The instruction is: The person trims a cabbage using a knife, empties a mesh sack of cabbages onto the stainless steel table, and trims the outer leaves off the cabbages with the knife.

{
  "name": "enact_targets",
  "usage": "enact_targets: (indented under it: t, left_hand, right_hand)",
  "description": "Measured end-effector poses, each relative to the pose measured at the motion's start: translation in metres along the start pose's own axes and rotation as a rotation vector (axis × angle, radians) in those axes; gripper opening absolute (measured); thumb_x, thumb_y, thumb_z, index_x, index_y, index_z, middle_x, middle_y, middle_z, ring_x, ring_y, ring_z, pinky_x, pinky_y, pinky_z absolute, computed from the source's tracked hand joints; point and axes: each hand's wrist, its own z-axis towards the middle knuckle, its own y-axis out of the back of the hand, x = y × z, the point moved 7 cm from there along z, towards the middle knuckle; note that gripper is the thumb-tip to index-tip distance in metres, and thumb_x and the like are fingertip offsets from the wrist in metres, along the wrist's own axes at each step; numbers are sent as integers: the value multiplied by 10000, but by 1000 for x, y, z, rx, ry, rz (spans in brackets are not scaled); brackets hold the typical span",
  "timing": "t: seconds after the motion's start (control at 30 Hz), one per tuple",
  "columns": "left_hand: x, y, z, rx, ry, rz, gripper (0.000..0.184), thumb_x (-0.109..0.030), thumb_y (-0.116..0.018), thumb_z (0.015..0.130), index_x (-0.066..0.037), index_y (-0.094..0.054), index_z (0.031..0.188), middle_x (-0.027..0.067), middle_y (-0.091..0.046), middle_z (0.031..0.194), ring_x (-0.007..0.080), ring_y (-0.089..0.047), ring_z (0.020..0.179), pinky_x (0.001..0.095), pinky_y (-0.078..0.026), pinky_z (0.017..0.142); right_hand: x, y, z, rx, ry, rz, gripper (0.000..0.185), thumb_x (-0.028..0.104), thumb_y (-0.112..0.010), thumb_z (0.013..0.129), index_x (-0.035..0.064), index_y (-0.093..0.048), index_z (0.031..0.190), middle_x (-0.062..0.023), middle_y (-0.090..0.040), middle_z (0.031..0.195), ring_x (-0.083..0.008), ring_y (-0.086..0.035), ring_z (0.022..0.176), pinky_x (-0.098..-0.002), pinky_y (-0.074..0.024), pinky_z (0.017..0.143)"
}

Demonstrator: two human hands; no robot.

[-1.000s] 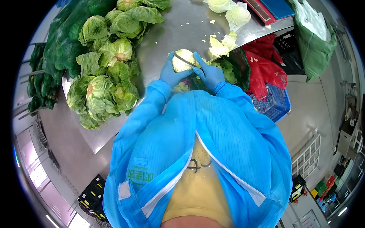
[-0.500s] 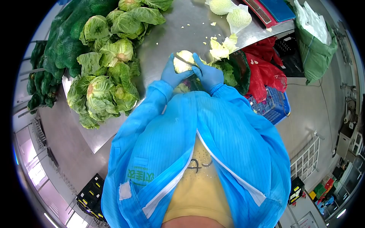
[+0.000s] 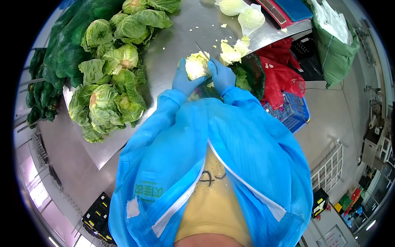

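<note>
My left hand (image 3: 186,80), in a blue glove, is wrapped around the side of a trimmed pale cabbage (image 3: 197,66) near the table's front edge. In my right hand (image 3: 222,77), also gloved, is a knife (image 3: 201,49); its thin dark blade points up and away past the cabbage's right side. The handle is hidden in my fingers. Loose pale cabbage leaves (image 3: 232,51) lie just beyond my right hand. To the left rises a pile of untrimmed green cabbages (image 3: 108,103).
Green mesh sacks (image 3: 68,49) stand behind the pile on the left. Netted pale cabbages (image 3: 251,19) lie on the steel table (image 3: 181,24). At right are a red mesh bag (image 3: 279,80), a blue crate (image 3: 290,113) and a green sack (image 3: 339,55).
The knife has swung from across the cabbage's top to its right side, blade now pointing away. The cabbage has turned in my left hand and shows a rougher pale face.
</note>
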Motion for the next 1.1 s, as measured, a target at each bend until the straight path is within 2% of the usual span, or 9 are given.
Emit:
enact_targets:
  t: [0.17,0.27,0.47,0.57,0.63,0.77,0.9,1.03,1.1]
  left_hand:
    - [5,3,-1,-2,-28,7,1087,-423,-803,601,51,-207,1376,261,-359,1337,352,-395,1237,371,-363,1006]
    - [0,1,-2,12,-92,-9,1108,-406,-810,598,36,-174,1390,257,-347,1343,351,-388,1243,374,-361,1010]
    - [-1,2,-8,14,-61,-160,1120,-337,-825,597,-44,-127,1422,242,-336,1346,342,-395,1236,377,-374,1005]
    - [-6,3,-9,43,-82,-114,1086,-311,-823,603,-92,-152,1428,231,-370,1312,335,-417,1213,383,-387,993]
    - [-7,1,-8,64,-134,-63,1073,-294,-827,593,-128,-174,1428,221,-394,1281,336,-441,1184,388,-390,991]
    - [-14,3,-12,88,-150,55,1041,-219,-826,601,-115,-196,1424,191,-409,1312,311,-444,1198,378,-385,1001]
    - [-15,3,-8,161,-225,23,1019,-212,-824,583,-161,-242,1418,196,-399,1299,331,-430,1198,389,-381,1004]
    - [-24,1,-10,180,-243,63,1008,-197,-824,575,-190,-263,1412,209,-368,1313,346,-419,1205,388,-382,1009]
    - [-23,2,-9,183,-259,58,1009,-207,-830,569,-203,-272,1410,210,-362,1320,350,-419,1206,388,-387,1004]
  right_hand:
    - [-5,-4,-1,-44,-24,125,434,471,-383,913,225,-528,1241,-195,-635,929,-378,-603,842,-449,-478,714]
    - [-12,-5,4,-47,-117,301,495,494,-455,878,181,-514,1256,-181,-643,944,-359,-613,856,-425,-483,734]
    - [8,0,6,-84,5,327,630,525,-601,776,162,-496,1280,-143,-651,983,-284,-637,849,-363,-489,745]
    - [12,-1,5,-55,94,197,554,451,-617,787,160,-526,1250,-127,-654,965,-262,-638,815,-337,-493,731]
    - [-2,-4,10,-179,147,203,432,373,-617,802,145,-580,1166,-104,-654,909,-256,-633,771,-334,-493,694]
    - [-4,12,18,-170,2,92,291,316,-608,815,134,-614,1041,-92,-630,816,-261,-618,706,-357,-474,621]
    - [4,22,20,-322,54,164,278,300,-616,805,157,-617,1044,-70,-627,822,-257,-614,722,-349,-474,622]
    - [32,31,33,-301,309,132,280,259,-652,798,146,-631,1054,-84,-624,833,-236,-607,675,-316,-487,622]
    - [38,35,38,-276,281,81,307,273,-655,793,152,-623,1074,-83,-627,836,-239,-609,687,-318,-490,639]
